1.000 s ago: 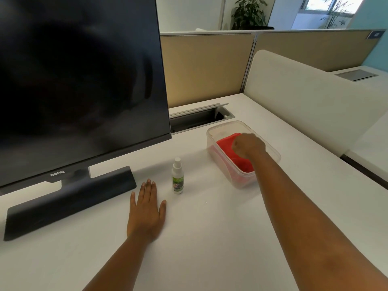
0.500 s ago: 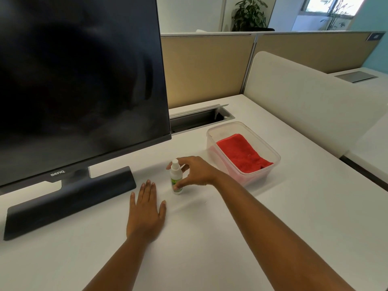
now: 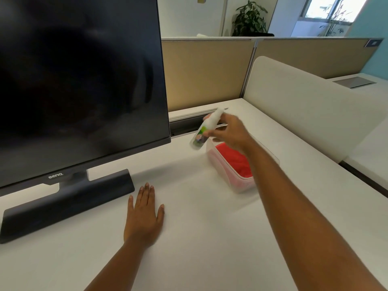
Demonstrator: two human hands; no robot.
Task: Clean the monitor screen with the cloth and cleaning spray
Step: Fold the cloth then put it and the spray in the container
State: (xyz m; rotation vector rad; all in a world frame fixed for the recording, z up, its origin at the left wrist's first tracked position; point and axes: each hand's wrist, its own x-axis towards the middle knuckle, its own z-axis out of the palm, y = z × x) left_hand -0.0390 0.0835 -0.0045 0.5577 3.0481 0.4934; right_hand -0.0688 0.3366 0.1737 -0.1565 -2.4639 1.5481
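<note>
While the right hand (image 3: 228,131) holds the spray (image 3: 204,130) in the air, the cleaning itself has not begun, as far as I can judge. Its fingers are closed around the small bottle, which is tilted and blurred, just beside the lower right corner of the monitor (image 3: 79,80) and above the far end of the box (image 3: 237,181). The cloth (image 3: 235,158) lies untouched inside that box, partly hidden by the right forearm. The left hand (image 3: 143,215) lies flat and open on the desk (image 3: 210,238), fingers together, holding nothing, near the end of the stand (image 3: 67,204).

What is left seems to be nearly everything: to spray, to take the cloth, to wipe the screen.

About the materials: the screen is dark and glossy, with faint grey smears in its reflection. The bottle is a slim white plastic cylinder with a green label. The box is clear, thin plastic, rectangular with rounded corners. The cloth is red, soft-looking and folded flat. The desk is smooth, matt and white. The stand is a long, low, dark bar.
</note>
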